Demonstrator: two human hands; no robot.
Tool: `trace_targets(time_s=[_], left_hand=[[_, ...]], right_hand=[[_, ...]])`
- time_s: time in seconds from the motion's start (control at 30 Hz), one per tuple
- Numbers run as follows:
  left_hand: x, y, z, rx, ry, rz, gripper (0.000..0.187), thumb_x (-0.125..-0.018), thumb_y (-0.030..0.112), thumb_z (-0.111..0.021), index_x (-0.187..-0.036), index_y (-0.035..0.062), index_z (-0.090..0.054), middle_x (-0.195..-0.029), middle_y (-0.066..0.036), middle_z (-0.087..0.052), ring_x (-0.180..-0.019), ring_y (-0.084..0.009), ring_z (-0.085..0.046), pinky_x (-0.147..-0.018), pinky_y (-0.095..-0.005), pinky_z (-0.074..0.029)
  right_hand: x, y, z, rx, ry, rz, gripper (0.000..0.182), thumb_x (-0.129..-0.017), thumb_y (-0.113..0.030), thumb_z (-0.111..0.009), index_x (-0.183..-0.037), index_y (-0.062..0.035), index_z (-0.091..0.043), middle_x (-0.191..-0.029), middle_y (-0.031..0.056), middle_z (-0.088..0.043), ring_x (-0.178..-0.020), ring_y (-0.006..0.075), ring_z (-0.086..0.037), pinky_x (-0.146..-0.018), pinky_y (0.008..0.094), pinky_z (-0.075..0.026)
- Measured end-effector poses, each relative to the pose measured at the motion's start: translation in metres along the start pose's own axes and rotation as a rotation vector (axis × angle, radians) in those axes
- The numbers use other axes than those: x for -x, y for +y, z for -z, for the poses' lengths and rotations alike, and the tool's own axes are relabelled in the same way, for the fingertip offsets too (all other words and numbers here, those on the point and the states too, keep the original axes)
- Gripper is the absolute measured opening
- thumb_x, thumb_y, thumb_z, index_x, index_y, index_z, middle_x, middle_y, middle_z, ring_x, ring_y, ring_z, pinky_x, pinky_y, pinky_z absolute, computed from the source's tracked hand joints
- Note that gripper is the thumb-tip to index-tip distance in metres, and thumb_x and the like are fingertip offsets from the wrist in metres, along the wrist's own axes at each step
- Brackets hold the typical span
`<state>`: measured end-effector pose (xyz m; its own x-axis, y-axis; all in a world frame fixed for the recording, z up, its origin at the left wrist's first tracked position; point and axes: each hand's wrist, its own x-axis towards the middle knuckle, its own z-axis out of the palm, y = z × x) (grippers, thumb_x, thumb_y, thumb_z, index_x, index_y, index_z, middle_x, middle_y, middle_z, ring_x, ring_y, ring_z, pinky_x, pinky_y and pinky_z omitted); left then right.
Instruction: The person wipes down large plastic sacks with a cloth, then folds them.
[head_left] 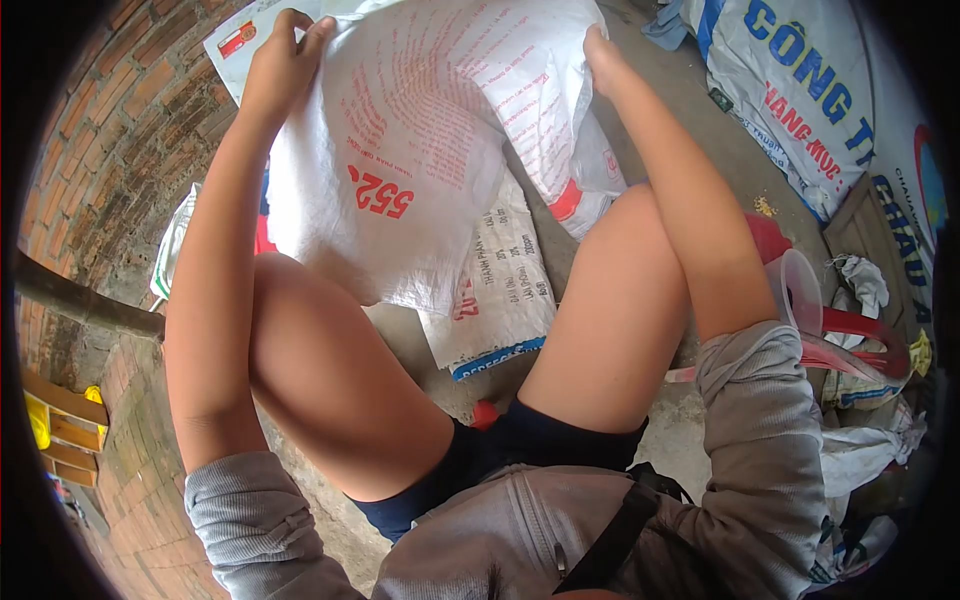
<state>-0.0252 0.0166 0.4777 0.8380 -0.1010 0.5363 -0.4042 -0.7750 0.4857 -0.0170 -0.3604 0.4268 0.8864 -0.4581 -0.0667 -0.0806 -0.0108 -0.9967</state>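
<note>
A large white woven sack point(420, 120) with red print and the number 552 is spread out in front of me, its lower part hanging between my knees. My left hand point(290, 62) pinches its upper left edge. At the upper right edge my right hand point(602, 62) is closed on the same sack, the fingertips partly hidden by the fabric. Below it, a second woven sack point(505, 290) with dark print and a blue border lies on the floor, partly covered.
A brick wall point(120, 110) stands on the left, with a dark pole point(85, 305) jutting in. To the right are a large printed sheet point(790, 90), a red plastic chair point(850, 345), a clear plastic container point(798, 290) and crumpled sacks point(870, 450). A wooden item point(70, 430) lies at far left.
</note>
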Motion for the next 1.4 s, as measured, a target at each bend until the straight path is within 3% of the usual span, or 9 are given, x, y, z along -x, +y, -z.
trace_targets(time_s=[0.1,0.2,0.4,0.6,0.8,0.97,1.17,1.23,1.4], left_hand=[[0.005,-0.003,-0.017,0.057,-0.250,-0.130,0.078,-0.080,0.063,-0.066,-0.124,-0.0005,-0.055,-0.092,-0.023,-0.068,-0.090,-0.0300,-0.066,-0.083,-0.0384,-0.050],[0.014,0.017,-0.002,-0.279,-0.928,-0.150,0.063,-0.072,0.046,-0.080,-0.104,-0.0063,-0.066,-0.088,-0.022,-0.069,-0.082,-0.0310,-0.068,-0.077,-0.0391,-0.054],[0.012,0.007,-0.013,-0.602,-1.235,0.344,0.050,-0.098,0.034,-0.039,-0.114,-0.0087,-0.058,-0.090,-0.024,-0.069,-0.061,-0.0272,-0.071,-0.050,-0.0337,-0.056],[0.005,-0.027,-0.020,-0.005,-0.777,0.651,0.056,-0.102,0.043,-0.030,-0.120,-0.0048,-0.050,-0.086,-0.020,-0.068,-0.058,-0.0229,-0.069,-0.049,-0.0304,-0.057],[0.007,-0.021,-0.016,0.428,-0.298,0.630,0.052,-0.103,0.037,-0.036,-0.135,-0.0024,-0.042,-0.113,-0.022,-0.063,-0.077,-0.0299,-0.071,-0.062,-0.0325,-0.062],[0.005,-0.012,-0.007,0.463,-0.003,0.429,0.043,-0.102,0.040,-0.041,-0.127,0.0079,-0.056,-0.085,-0.004,-0.059,-0.076,-0.0129,-0.060,-0.073,-0.0306,-0.056],[-0.006,-0.036,-0.013,0.233,-0.033,0.121,0.037,-0.101,0.033,-0.042,-0.127,0.0084,-0.052,-0.082,-0.009,-0.062,-0.068,-0.0142,-0.063,-0.064,-0.0307,-0.058],[0.002,-0.020,-0.010,0.197,-0.033,0.102,0.039,-0.101,0.036,-0.041,-0.126,0.0089,-0.053,-0.082,-0.011,-0.064,-0.067,-0.0148,-0.064,-0.060,-0.0304,-0.057],[0.003,-0.025,-0.012,-0.259,-0.804,0.540,0.057,-0.099,0.053,-0.031,-0.124,0.0063,-0.052,-0.094,-0.016,-0.069,-0.060,-0.0205,-0.067,-0.049,-0.0276,-0.051]], right_hand=[[-0.016,0.011,0.015,0.284,-0.247,-0.187,0.071,-0.099,-0.054,-0.020,-0.139,0.0016,-0.037,-0.118,0.0216,-0.060,-0.097,0.0240,-0.068,-0.078,0.0403,-0.058],[-0.037,0.039,0.010,0.298,-0.278,-0.315,0.059,-0.098,-0.057,-0.024,-0.113,-0.0091,-0.056,-0.073,0.0053,-0.060,-0.046,0.0097,-0.046,-0.044,0.0242,-0.039],[-0.029,0.025,0.010,0.245,-0.267,-0.384,0.064,-0.098,-0.060,-0.026,-0.129,-0.0061,-0.041,-0.092,0.0070,-0.054,-0.052,0.0069,-0.044,-0.044,0.0213,-0.044],[-0.009,0.004,-0.003,-0.335,-0.191,-0.237,0.056,-0.104,-0.038,-0.032,-0.145,-0.0018,-0.023,-0.126,0.0284,-0.052,-0.097,0.0389,-0.067,-0.074,0.0432,-0.062],[-0.046,0.008,-0.008,-0.234,-0.034,0.430,0.048,-0.097,-0.017,-0.045,-0.137,0.0052,-0.032,-0.124,0.0246,-0.055,-0.101,0.0337,-0.067,-0.083,0.0367,-0.058],[-0.069,0.019,0.027,0.037,0.107,1.036,0.034,-0.092,-0.020,-0.048,-0.114,0.0044,-0.059,-0.103,0.0149,-0.066,-0.100,0.0266,-0.059,-0.088,0.0374,-0.046],[-0.042,0.000,0.056,0.452,-0.058,0.849,0.050,-0.097,-0.021,-0.048,-0.138,0.0046,-0.034,-0.128,0.0210,-0.055,-0.101,0.0279,-0.068,-0.085,0.0329,-0.056],[-0.013,-0.002,0.063,0.189,-0.244,0.181,0.059,-0.104,-0.030,-0.033,-0.144,0.0108,-0.018,-0.133,0.0286,-0.049,-0.107,0.0315,-0.065,-0.092,0.0399,-0.054],[-0.014,0.011,0.090,0.943,-0.414,-0.363,0.075,-0.096,-0.058,-0.035,-0.138,0.0037,-0.041,-0.127,0.0214,-0.058,-0.098,0.0317,-0.069,-0.081,0.0434,-0.055]])
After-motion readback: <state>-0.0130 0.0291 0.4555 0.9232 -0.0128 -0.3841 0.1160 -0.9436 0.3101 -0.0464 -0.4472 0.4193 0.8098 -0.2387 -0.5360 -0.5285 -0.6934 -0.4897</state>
